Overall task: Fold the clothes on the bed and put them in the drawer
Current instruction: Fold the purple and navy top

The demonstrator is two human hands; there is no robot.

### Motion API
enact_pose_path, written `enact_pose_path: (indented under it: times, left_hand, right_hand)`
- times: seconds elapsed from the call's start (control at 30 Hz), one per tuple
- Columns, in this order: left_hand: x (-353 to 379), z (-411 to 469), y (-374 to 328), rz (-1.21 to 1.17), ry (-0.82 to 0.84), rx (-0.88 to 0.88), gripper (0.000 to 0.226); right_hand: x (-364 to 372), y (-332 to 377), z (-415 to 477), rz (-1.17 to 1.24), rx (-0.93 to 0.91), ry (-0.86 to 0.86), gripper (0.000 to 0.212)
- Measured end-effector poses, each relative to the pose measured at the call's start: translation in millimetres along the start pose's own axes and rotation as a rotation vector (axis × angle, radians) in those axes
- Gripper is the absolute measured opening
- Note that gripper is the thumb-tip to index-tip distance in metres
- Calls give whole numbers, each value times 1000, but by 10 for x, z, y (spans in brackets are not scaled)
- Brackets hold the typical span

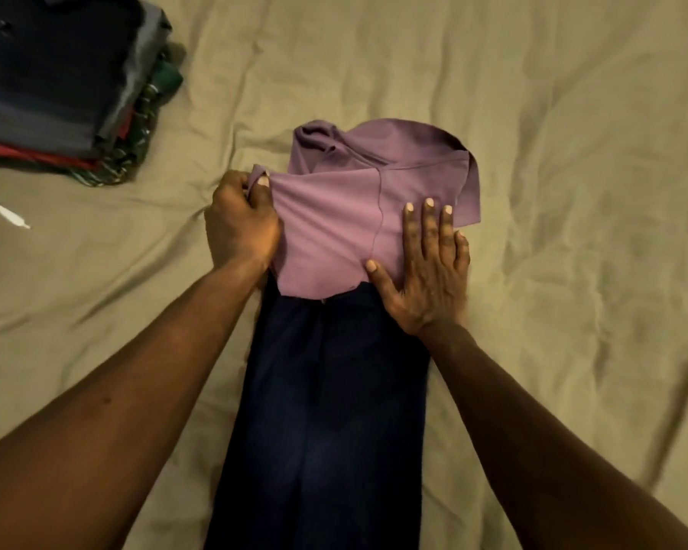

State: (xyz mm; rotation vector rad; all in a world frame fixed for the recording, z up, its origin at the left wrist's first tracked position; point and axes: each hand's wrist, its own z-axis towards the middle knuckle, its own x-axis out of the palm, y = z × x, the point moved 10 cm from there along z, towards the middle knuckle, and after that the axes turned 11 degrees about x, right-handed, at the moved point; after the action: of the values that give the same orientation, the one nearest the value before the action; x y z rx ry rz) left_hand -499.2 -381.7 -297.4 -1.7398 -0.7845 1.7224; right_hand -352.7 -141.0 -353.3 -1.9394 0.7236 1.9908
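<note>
Head view: left grip [241, 224] pinches the purple garment [334, 220] at its left edge; right grip [427, 271] presses flat on its right. Fold likely travels rightward.

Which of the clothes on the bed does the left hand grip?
The purple garment: the left hand grips its left edge, the right hand presses flat on it. It lies over the dark blue garment; the folded stack sits apart.
</note>
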Motion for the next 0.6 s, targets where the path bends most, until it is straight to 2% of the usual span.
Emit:
enact_pose_path:
  times: [0.1,0.17,0.2,0.27,0.3,0.37,0.43,0.5,0.6]
  left_hand:
    - [134,264,-216,46,85,70,40]
    - [221,384,-272,69,144,55,41]
    - [243,406,-256,67,166,35,43]
    - [285,411,-195,50,219,-2,43]
    - [292,395,-174,50,239,-14,44]
    - [212,373,-161,85,213,-9,44]
    - [8,346,-208,101,111,19,35]
    - [-111,295,-322,87,49,47,25]
    - [6,192,-633,114,120,110,18]
  right_hand:
    - [-193,21,-25,32,40,-68,88]
    - [-499,304,-228,145,-105,-224,73]
    - [-601,554,-391,196,-216,-245,68]
    - [-593,1093,-615,183,-359,-163,69]
    - [-526,1300,-638,132,-357,-119,72]
    - [-409,1517,-540,94,-228,-60,71]
    - [-445,1556,-346,211,-88,-75,52]
    - [-514,1418,-210,476,73,-91,27]
    - [-510,1048,-229,1074,376,-53,11]
